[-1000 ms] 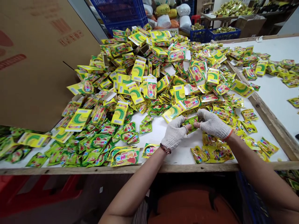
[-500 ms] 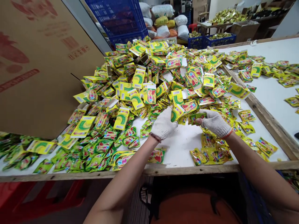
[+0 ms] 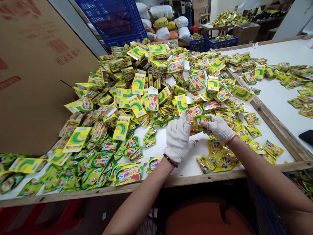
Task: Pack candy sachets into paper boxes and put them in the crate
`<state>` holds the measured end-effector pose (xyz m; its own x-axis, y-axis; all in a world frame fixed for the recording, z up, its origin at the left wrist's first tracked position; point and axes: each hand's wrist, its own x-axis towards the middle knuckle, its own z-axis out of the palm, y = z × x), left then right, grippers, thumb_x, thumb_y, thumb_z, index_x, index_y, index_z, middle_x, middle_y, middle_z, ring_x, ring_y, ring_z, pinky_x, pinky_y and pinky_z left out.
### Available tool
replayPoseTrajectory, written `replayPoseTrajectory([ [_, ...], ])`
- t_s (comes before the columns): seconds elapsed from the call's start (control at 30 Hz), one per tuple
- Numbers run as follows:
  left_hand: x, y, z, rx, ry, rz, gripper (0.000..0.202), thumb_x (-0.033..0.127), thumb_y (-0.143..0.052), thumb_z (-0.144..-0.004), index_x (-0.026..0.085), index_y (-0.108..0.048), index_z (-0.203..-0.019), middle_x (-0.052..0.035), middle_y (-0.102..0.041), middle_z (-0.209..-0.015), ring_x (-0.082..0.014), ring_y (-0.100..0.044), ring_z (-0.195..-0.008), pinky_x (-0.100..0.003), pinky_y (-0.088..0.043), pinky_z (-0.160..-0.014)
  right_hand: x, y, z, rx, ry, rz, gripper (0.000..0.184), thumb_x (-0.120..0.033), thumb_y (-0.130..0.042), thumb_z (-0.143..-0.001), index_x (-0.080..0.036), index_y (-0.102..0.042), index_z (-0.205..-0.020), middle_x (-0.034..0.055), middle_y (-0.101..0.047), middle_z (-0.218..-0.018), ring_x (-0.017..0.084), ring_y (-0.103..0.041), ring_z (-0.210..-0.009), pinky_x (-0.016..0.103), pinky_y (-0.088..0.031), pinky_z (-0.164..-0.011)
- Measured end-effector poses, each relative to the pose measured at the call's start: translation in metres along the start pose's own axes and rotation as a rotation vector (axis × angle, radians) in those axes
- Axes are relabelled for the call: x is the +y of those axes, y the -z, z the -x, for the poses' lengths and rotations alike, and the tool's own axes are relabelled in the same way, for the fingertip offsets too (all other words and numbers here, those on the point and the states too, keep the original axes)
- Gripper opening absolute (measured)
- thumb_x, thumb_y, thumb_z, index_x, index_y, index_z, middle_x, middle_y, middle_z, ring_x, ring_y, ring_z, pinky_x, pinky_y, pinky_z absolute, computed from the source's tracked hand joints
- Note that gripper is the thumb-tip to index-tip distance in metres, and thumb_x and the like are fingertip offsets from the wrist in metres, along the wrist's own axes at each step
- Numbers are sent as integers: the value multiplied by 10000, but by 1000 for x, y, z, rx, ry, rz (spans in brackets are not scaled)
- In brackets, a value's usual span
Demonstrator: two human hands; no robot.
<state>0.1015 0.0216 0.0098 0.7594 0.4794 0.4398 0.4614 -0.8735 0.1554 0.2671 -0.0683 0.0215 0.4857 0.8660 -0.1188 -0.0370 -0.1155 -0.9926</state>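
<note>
My left hand [image 3: 178, 140], in a white knit glove with bare fingertips, shows its back. Its thumb points right, apart from the index finger, and its other fingers are mostly hidden. I cannot tell whether it holds anything. Close to its right, my right hand [image 3: 217, 128], gloved the same way, pinches small green sachets [image 3: 201, 121] between thumb and fingers. Just beyond both hands lie yellow-green candy boxes [image 3: 181, 103], part of a big heap. Yellow sachets [image 3: 221, 160] lie below my right hand, and green sachets [image 3: 97, 163] spread to the left.
A large cardboard carton [image 3: 44, 98] stands at the left. Blue crates [image 3: 112, 19] are stacked behind the heap. A wooden strip [image 3: 274, 124] divides the white table [image 3: 181, 168] on the right, with a dark object [image 3: 306, 136] beyond it. Filled sacks [image 3: 161, 24] stand at the back.
My left hand has turned and moved toward my right hand, hiding the yellow box that was at its fingertips. The right hand still pinches the green sachets. The view has shifted slightly.
</note>
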Motion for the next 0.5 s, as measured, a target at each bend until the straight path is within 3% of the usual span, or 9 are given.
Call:
replayPoseTrajectory([
  [0.1,-5,-14,3,-66,74,-17,639,253,-705,-736,99,-494,-1319,-171,-635,-1122,-309,-609,-1035,-431,-491,-890,2,-4,1,-1,7,-56,471,-571,-773,-652,-192,-537,-801,-18,-586,-618,110,-560,-486,212,-387,-414],
  [0.23,-20,-22,7,-78,128,133,488,280,-670,-737,146,-528,-1184,-130,-645,-1077,-279,-622,-998,-380,-508,-865,0,0,2,44,82,206,376,-510,-691,-772,-192,-576,-936,-29,-580,-586,129,-557,-485,241,-418,-460],
  [0.33,-25,-21,9,-67,90,173,480,276,-669,-739,168,-525,-1184,-113,-651,-1073,-272,-626,-1014,-373,-507,-883,-5,6,2,18,138,446,292,-437,-658,-795,-175,-631,-921,-21,-595,-604,130,-534,-514,257,-415,-510],
  [0.5,-23,-19,7,-158,-69,193,479,227,-630,-762,135,-537,-1222,-138,-659,-1130,-281,-622,-1050,-400,-503,-919,-8,12,2,-172,212,634,189,-351,-638,-778,-180,-691,-839,-6,-645,-714,158,-561,-691,266,-425,-641],
])
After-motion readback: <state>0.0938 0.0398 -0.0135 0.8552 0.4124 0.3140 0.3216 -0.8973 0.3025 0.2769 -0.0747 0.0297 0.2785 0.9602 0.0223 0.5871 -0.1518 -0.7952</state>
